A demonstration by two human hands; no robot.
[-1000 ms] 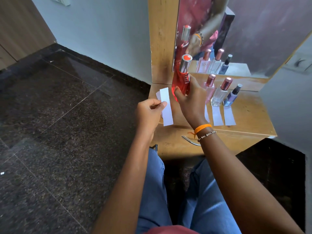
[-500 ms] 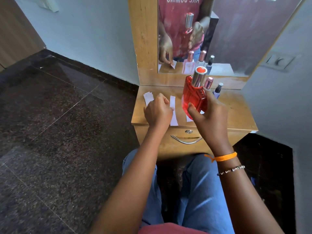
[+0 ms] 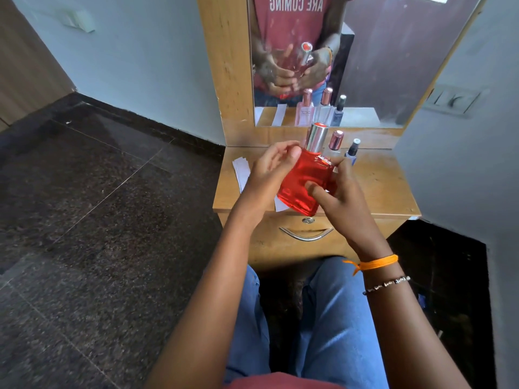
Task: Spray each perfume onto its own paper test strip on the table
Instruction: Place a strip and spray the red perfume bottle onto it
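Note:
A red perfume bottle (image 3: 302, 181) with a silver cap is held tilted above the wooden dressing table (image 3: 376, 189). My right hand (image 3: 337, 197) grips its lower right side. My left hand (image 3: 269, 169) touches its left shoulder, fingers spread, thumb near the cap. A stack of white paper strips (image 3: 242, 171) lies at the table's left edge. One more strip (image 3: 280, 205) peeks out under the bottle. A rose-capped bottle (image 3: 336, 140) and a small blue bottle (image 3: 352, 150) stand behind, partly hidden. Other strips are hidden by my hands.
A mirror (image 3: 365, 51) stands at the back of the table and reflects my hands and the bottles. A drawer with a metal handle (image 3: 306, 237) faces my knees. A grey wall (image 3: 463, 164) closes the right side; dark stone floor lies to the left.
My left hand let the paper strip go on the table and came up to the red bottle. My right hand drew the bottle nearer and lower.

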